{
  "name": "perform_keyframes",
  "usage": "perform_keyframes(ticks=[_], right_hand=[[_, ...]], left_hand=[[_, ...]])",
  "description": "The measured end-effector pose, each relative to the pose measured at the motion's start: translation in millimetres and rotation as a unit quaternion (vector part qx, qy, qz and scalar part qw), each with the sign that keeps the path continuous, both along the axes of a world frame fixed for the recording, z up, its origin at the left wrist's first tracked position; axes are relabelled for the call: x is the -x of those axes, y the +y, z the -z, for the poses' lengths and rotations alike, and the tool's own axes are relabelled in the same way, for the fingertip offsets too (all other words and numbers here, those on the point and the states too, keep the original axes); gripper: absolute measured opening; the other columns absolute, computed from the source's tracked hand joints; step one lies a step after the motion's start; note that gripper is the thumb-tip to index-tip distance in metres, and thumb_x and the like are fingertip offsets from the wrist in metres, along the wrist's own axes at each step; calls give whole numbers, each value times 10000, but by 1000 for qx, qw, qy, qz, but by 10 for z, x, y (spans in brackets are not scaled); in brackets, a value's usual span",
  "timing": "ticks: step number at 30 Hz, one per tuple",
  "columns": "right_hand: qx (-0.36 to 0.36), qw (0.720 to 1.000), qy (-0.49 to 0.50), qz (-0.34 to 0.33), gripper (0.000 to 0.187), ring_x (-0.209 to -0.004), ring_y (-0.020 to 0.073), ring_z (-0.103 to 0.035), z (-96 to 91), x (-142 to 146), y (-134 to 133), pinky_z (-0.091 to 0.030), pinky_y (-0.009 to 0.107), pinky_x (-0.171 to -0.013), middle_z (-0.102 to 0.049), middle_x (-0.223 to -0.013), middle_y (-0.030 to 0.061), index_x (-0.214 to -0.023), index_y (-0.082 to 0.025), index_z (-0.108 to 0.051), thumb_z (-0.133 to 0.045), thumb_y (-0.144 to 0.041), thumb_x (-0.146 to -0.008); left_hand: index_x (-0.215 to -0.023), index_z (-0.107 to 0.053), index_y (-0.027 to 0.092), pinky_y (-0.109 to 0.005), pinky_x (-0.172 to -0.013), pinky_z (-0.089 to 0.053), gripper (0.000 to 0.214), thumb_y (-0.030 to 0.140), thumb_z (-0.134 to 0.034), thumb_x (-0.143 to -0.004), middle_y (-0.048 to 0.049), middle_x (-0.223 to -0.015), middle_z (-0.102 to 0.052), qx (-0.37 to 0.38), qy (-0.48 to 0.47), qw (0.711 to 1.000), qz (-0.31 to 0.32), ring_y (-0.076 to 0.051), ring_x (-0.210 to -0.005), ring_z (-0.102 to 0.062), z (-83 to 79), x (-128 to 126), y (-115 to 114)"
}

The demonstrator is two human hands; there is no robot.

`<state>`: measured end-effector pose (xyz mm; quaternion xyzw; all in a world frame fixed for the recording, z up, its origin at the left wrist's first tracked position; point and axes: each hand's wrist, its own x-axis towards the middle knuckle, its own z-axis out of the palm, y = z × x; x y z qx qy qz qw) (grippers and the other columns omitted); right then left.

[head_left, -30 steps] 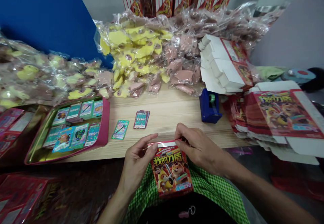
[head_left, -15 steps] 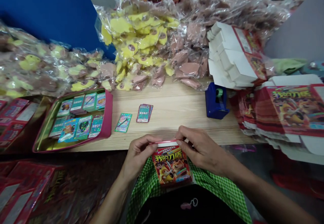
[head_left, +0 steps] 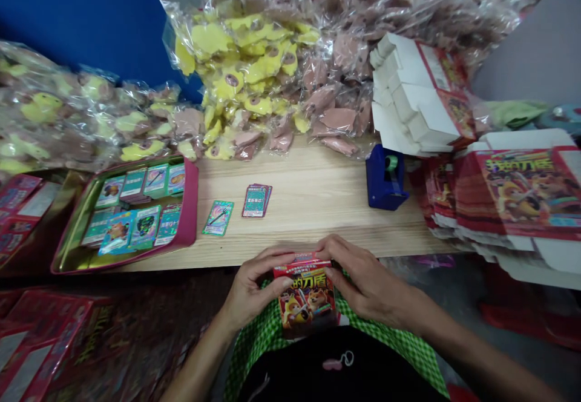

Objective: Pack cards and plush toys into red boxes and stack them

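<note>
A small red printed card box is held upright at the table's front edge, over my lap. Its front shows yellow lettering and cartoon animals. My left hand grips the box's left side, thumb on the front and fingers along the top. On the other side, my right hand closes round the upper right corner, thumb against the front. The top flap lies down between both hands. Beyond the box, a little stack of cards and a single green card lie on the wooden table.
To the left, a pink-rimmed tin holds several stacks of cards. A blue tape dispenser stands at the right, near flattened red boxes and nested white-flapped boxes. Bagged yellow plush toys and pinkish ones are heaped behind.
The box's white-edged top flap has been folded down. Both hands have shifted from pinching the top edge to holding the box's upper sides.
</note>
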<state>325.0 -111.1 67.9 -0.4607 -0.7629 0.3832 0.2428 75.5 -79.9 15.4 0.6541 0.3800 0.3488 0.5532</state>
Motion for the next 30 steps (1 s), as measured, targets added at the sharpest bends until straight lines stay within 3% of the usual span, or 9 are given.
perform_keyframes(ticks=[4,7,9,11,14,17,21,27,30], right_hand=[[-51,995,76,26,230,-1033,235,-624,113,37,-79,-527,411,-871,-653,-1118,108,-1089,-213,-563,-420,-66,-983],[-75,987,121,72,277,-1160,232,-637,67,-125,-20,-543,398,-909,-641,-1321,111,-1142,-227,-629,-465,-84,-971],[-80,966,132,206,280,-1024,206,-690,18,-371,79,-569,338,-794,-649,-1323,115,-1176,-221,-644,-495,-129,-957],[-43,911,103,396,262,-757,164,-688,2,-668,213,-539,269,-609,-704,-1134,109,-1155,-189,-648,-528,-159,-924],[46,837,62,542,126,-544,145,-624,84,-1015,445,-440,221,-431,-682,-828,66,-953,-152,-666,-578,-185,-869],[71,832,88,543,112,-510,171,-644,219,-1113,620,-430,217,-376,-640,-719,46,-788,-170,-627,-595,-260,-849],[39,834,135,533,212,-639,207,-715,309,-1041,609,-559,270,-490,-670,-833,57,-814,-209,-599,-593,-421,-823],[-1,829,172,532,363,-718,220,-725,427,-897,396,-625,387,-680,-674,-1199,146,-742,-225,-541,-591,-583,-775],[-49,821,135,552,337,-958,286,-703,540,-853,371,-586,418,-838,-656,-1231,171,-644,-221,-580,-620,-537,-751]], left_hand=[[-1130,-798,288,-313,-889,-585,231,245,-721,-917,-70,-1110,-779,-50,3,999,5,-201,-1022,-735,-53,-84,33],[-1124,-794,309,-263,-791,-598,251,187,-685,-933,-33,-1053,-778,-149,29,988,0,-169,-944,-742,-342,-170,144],[-1122,-788,326,-256,-802,-590,280,154,-693,-922,-5,-1080,-771,-240,43,967,-79,-154,-946,-732,-589,-210,245],[-1134,-776,326,-265,-861,-569,319,122,-724,-894,11,-1124,-760,-329,55,927,-172,-146,-978,-716,-782,-264,360],[-1136,-759,274,-274,-890,-562,340,75,-752,-861,-6,-1156,-749,-441,69,875,-188,-146,-990,-711,-830,-416,542],[-1104,-734,197,-277,-874,-594,295,30,-732,-862,-52,-1138,-746,-506,67,852,-119,-159,-987,-729,-634,-579,691],[-1116,-710,152,-250,-811,-618,312,-13,-719,-852,-96,-1153,-735,-519,60,846,-108,-170,-1008,-734,-437,-641,757],[-1081,-711,138,-266,-878,-608,251,8,-709,-867,-115,-1162,-728,-542,98,829,-99,-182,-1044,-730,-539,-604,726],[-1078,-711,136,-284,-928,-594,235,16,-700,-877,-116,-1154,-737,-550,107,823,-92,-183,-1041,-734,-569,-595,728]])
